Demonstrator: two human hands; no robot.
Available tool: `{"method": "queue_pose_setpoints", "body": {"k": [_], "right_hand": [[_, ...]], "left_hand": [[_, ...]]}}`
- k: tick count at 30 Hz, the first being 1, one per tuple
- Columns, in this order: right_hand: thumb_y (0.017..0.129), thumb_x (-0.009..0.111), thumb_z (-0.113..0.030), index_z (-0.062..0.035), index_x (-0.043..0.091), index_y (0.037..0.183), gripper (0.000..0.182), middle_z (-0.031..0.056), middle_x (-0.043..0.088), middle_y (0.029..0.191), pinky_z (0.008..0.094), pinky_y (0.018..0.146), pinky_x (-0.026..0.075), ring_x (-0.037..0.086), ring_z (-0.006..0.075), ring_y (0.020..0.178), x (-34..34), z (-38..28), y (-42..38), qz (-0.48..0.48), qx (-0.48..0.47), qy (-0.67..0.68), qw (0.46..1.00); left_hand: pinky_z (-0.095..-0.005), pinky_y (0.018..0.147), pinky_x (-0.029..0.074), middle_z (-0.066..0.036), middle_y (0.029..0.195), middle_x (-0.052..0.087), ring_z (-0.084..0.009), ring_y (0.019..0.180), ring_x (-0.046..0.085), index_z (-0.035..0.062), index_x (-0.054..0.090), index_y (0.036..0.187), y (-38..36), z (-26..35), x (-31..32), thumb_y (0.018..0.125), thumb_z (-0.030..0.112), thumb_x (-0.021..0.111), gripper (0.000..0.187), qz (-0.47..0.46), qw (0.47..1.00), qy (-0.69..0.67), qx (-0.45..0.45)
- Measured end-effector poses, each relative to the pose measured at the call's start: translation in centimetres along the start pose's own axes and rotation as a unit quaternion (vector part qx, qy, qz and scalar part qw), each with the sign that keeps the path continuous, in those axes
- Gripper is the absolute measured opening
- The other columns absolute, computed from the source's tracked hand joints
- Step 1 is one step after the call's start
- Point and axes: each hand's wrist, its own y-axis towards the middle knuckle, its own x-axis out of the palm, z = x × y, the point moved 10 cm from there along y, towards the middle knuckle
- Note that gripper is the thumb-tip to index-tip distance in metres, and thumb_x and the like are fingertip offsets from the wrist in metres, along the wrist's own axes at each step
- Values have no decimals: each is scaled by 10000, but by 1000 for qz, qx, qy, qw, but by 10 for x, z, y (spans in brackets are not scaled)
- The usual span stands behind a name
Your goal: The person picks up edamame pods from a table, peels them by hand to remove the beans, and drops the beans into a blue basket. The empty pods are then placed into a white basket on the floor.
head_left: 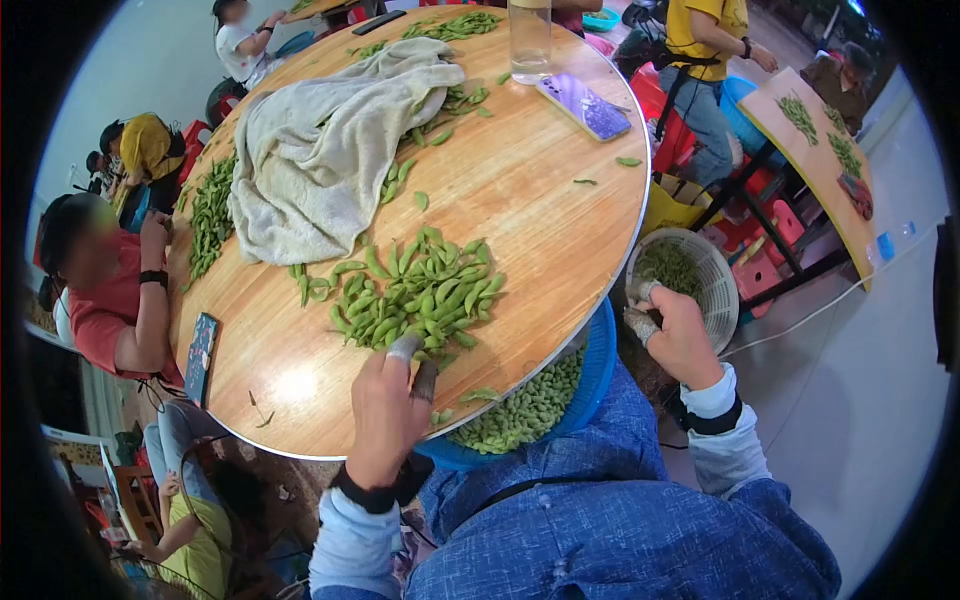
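My left hand (385, 410) is at the near edge of a heap of green soybean pods (425, 290) on the round wooden table. Its covered thumb and forefinger stand apart among the nearest pods, and I see nothing held between them. Off the table's right side, my right hand (685, 340) hangs by a white plastic basket (722, 290) with green pod scraps (668, 268) inside. Greyish covers wrap its thumb and fingertip, which are apart with no object visible between them. Below the table edge, a blue basin (603, 350) holds many shelled green beans (530, 405).
A pale cloth (310, 150) lies over more pods. A purple phone (585, 105), a clear cup (530, 45) and a dark phone (201, 360) rest on the table. A person in red (105, 300) sits at the left. Another table (815, 170) stands right, near a cable (800, 318).
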Motion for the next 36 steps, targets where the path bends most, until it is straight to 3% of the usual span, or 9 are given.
{"method": "queue_pose_setpoints", "body": {"k": [4, 8, 11, 15, 23, 26, 28, 30, 36], "right_hand": [[722, 574, -24, 14, 568, 929, 211, 159, 596, 758, 292, 612, 449, 588, 198, 674, 27, -22, -8, -56, -5, 124, 991], [740, 580, -49, 20, 572, 878, 155, 160, 593, 739, 294, 608, 446, 587, 206, 667, 62, -49, -11, -126, -42, 184, 974], [758, 576, -68, 18, 558, 913, 178, 164, 586, 748, 292, 614, 441, 580, 204, 666, 87, -73, -13, -158, -94, 215, 959], [778, 562, -70, 8, 538, 975, 213, 147, 591, 748, 284, 624, 435, 550, 141, 681, 118, -94, -13, -237, -48, 268, 933], [793, 550, -42, 27, 527, 1037, 254, 109, 613, 849, 258, 679, 433, 536, 108, 770, 123, -82, -11, -239, -8, 316, 918], [795, 545, -28, 34, 529, 1034, 248, 96, 611, 868, 254, 685, 434, 532, 101, 777, 118, -75, -18, -232, -2, 319, 919], [796, 541, -19, 29, 531, 1040, 248, 85, 605, 879, 251, 700, 433, 527, 94, 791, 115, -75, -19, -228, 2, 331, 916], [794, 540, -16, 27, 531, 1042, 252, 80, 601, 865, 250, 708, 433, 524, 91, 797, 119, -82, -22, -258, 31, 380, 888], [772, 517, 21, 20, 538, 1021, 250, 74, 592, 863, 249, 700, 429, 527, 101, 771, 145, -105, -20, -264, -25, 427, 864]], "left_hand": [[-388, 516, 417, -146, 640, 517, -311, 631, 529, 9, 551, 816, 21, 8, 18, 598, 9, 556, 218, -62, 989, 92, 96], [-398, 512, 418, -142, 628, 517, -310, 630, 535, 17, 519, 698, 23, 7, 23, 572, 13, 545, 128, -95, 979, 111, 143], [-424, 517, 406, -160, 630, 524, -340, 604, 528, 46, 594, 803, 20, -10, 20, 598, 7, 538, 216, -73, 989, 106, 74], [-399, 563, 445, -176, 690, 573, -331, 659, 572, 45, 617, 806, 15, -21, 16, 690, 123, 602, 140, -48, 999, 0, -14], [-412, 541, 429, -182, 650, 548, -358, 627, 545, 39, 588, 812, 20, -18, 33, 649, 185, 633, 223, -128, 988, 77, 26], [-355, 563, 461, -147, 703, 599, -292, 627, 586, 27, 600, 854, 20, -10, 29, 698, 132, 625, 190, -126, 990, 38, 48], [-282, 585, 460, -89, 739, 612, -187, 654, 581, 13, 603, 894, 12, -19, 27, 741, 60, 596, 160, -82, 965, -244, -49], [-200, 656, 437, -23, 842, 613, -72, 742, 539, -3, 594, 986, 3, -24, 28, 793, -7, 563, 196, -65, 876, -463, -117], [-208, 668, 445, -57, 930, 608, -100, 773, 551, -31, 579, 1004, -15, 7, 33, 784, 3, 572, 223, -35, 804, -587, -93]]}}
